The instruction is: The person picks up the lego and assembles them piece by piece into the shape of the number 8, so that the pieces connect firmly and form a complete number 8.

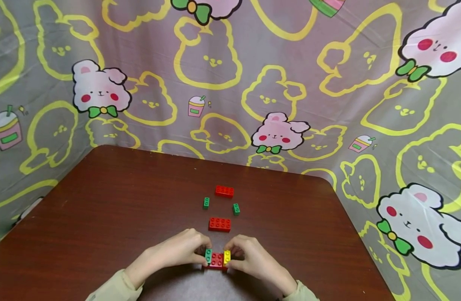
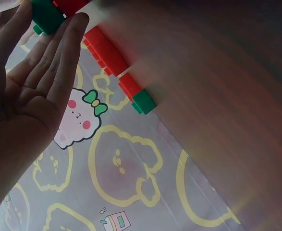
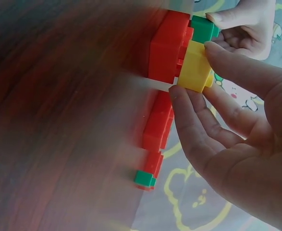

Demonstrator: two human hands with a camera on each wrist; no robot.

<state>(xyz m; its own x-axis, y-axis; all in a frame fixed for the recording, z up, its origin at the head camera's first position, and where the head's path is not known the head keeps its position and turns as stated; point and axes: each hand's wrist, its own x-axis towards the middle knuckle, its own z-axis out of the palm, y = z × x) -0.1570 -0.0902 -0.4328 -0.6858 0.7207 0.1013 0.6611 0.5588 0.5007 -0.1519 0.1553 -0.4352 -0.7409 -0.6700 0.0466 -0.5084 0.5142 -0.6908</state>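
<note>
Near the front of the table, a red building brick (image 1: 216, 260) lies with a small green brick (image 1: 208, 256) over its left end and a small yellow brick (image 1: 227, 256) over its right end. My left hand (image 1: 183, 250) pinches the green brick between thumb and fingers. From the other side my right hand (image 1: 251, 256) grips the yellow brick. Seen from the right wrist, the yellow brick (image 3: 193, 67) sits on the studded side of the red brick (image 3: 167, 48), with the thumb on one end and fingertips on the other.
Straight ahead of the hands lies another red brick (image 1: 219, 224). Beyond it are two small green bricks, one on the left (image 1: 206, 203) and one on the right (image 1: 236, 209), and a farther red brick (image 1: 224, 191). A patterned curtain (image 1: 215, 100) hangs around the brown table (image 1: 140, 188).
</note>
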